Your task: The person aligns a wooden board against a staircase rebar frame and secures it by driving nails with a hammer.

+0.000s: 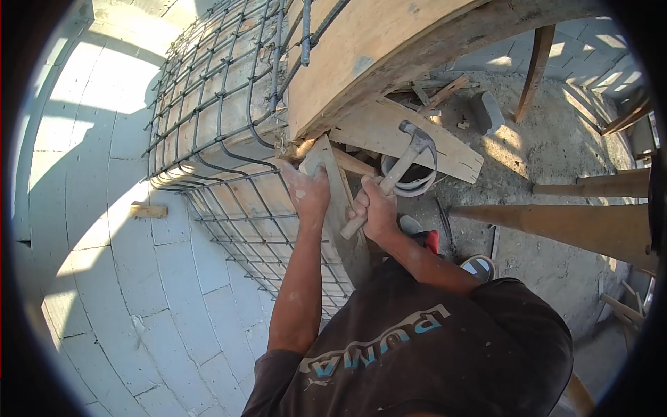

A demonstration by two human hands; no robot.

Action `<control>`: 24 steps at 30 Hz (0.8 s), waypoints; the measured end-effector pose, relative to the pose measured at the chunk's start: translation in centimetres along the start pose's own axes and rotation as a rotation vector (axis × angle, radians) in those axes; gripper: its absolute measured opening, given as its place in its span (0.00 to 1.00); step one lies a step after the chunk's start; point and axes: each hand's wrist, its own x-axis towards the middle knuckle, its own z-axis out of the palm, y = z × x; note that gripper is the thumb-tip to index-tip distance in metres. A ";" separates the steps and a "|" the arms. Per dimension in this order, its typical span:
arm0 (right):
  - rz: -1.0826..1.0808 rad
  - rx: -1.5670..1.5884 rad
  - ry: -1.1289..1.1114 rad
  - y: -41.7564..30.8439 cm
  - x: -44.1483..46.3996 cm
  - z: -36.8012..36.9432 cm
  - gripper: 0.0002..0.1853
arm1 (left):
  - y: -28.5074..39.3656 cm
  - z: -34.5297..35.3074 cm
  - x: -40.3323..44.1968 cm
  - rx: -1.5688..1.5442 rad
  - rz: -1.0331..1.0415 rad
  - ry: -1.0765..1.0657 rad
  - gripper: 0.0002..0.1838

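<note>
My right hand (375,206) is closed around the wooden handle of a claw hammer (420,139), whose metal head points up and away from me. My left hand (310,191) grips the upper end of a narrow wooden board (340,215), with the thumb over its edge; some of the fingers are hidden. That board stands along the side of a wooden form, right beside a rebar mesh (215,97). Just beyond my left hand is the lower corner of a curved plywood panel (340,83). Whether a nail is there, I cannot tell.
Behind the hammer are a bucket (417,186) and a tapered plywood piece (445,147). A grey block (488,113) and wood scraps lie on the rough floor. Wooden posts (556,228) stand at the right. A block wall (174,278) fills the left, with a small wood piece (149,210).
</note>
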 end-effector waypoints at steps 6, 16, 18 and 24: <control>0.372 -0.544 -0.210 -2.6 1.5 -1.0 0.15 | -0.7 0.3 -0.1 -0.008 0.052 0.015 0.39; 0.372 -0.629 -0.222 -2.0 1.2 -0.6 0.14 | 1.6 -1.3 0.1 -0.154 -0.010 -0.082 0.41; 0.194 -0.326 -0.139 -1.7 0.5 -1.0 0.15 | 1.3 -1.2 0.1 -0.142 -0.013 -0.085 0.43; 0.475 -0.648 -0.181 1.2 1.9 -1.5 0.12 | 1.9 -1.4 -0.1 -0.078 -0.075 -0.101 0.48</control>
